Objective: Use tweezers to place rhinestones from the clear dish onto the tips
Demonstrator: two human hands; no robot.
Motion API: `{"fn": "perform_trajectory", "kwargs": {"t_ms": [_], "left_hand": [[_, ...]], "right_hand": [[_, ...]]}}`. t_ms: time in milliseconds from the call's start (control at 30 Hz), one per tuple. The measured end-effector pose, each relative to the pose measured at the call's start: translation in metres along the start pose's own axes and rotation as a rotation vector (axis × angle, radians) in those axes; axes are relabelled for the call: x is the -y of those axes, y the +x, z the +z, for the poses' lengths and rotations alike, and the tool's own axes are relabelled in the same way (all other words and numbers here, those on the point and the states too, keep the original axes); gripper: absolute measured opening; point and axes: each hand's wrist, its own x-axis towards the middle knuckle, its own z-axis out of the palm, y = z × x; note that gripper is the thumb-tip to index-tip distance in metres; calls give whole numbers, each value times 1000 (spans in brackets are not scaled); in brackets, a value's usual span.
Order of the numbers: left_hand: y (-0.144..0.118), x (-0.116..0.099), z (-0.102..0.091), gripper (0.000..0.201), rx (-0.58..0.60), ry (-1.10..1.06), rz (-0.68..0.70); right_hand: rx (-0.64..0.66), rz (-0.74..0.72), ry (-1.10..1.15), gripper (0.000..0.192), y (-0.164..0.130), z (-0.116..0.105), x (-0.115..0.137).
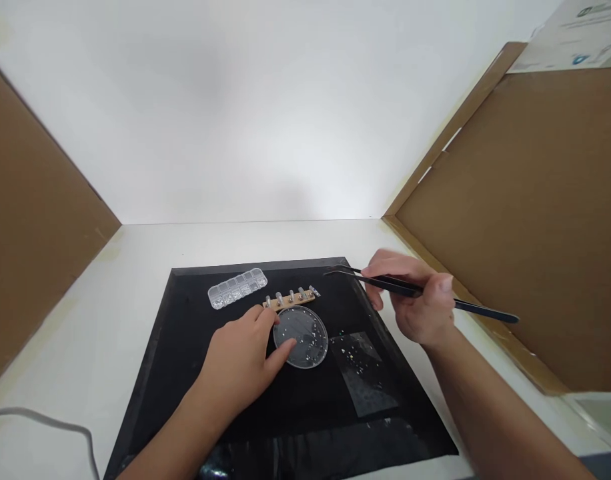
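Note:
My left hand [243, 357] rests on the black mat [185, 347], its thumb and fingers touching the left rim of a round clear dish [305, 333] that holds several tiny shiny stones. My right hand [415, 300] grips long black tweezers [385, 283]; their tips point left, raised above the mat's far right part. Just beyond the dish lies a wooden strip [290, 299] carrying several small clear tips. A clear compartment box [237, 288] with small stones lies at the far left of the mat.
A clear plastic sheet [364, 370] sprinkled with tiny stones lies right of the dish. Brown cardboard walls stand at the left [30, 220] and right [525, 220] of the white table [85, 320]. A grey cable [50, 421] curls at the near left.

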Motion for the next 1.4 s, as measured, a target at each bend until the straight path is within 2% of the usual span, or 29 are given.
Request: {"fn": "perform_trajectory", "kwargs": {"t_ms": [100,167,300,367,433,500,700,833,933,1000,1067,1167,1300,1400], "left_hand": [[1,0,1,22,-42,3,0],[1,-1,1,18,-78,3,10],[4,0,5,23,-125,12,21],[6,2,9,24,-156,25,31],[8,5,14,24,-196,35,52],[9,7,17,25,-214,26,79],[8,10,21,26,-270,-5,129],[7,10,20,20,-328,-69,186],[6,10,18,16,-370,-138,277],[5,9,16,21,-373,-171,351],[3,7,14,34,-352,-185,426],[0,4,11,48,-291,-202,544],[-1,0,10,42,-230,-265,648],[-1,-1,10,34,-262,-372,671]], "right_hand": [[0,77,92,76,-7,5,-15],[56,79,58,71,-7,8,-18],[223,13,-81,62,-5,11,-19],[257,-66,-134,59,-5,13,-21],[249,-146,-175,62,-5,14,-24],[213,-167,-183,65,-6,15,-26],[73,-92,-116,69,-9,11,-25],[75,-118,-8,68,-14,13,-22],[102,-192,99,65,-18,22,-15],[142,-268,132,61,-21,29,-9],[172,-345,162,55,-23,36,-1],[245,-394,196,49,-25,42,8],[310,-406,204,47,-27,43,12],[347,-387,209,48,-29,45,13]]}}
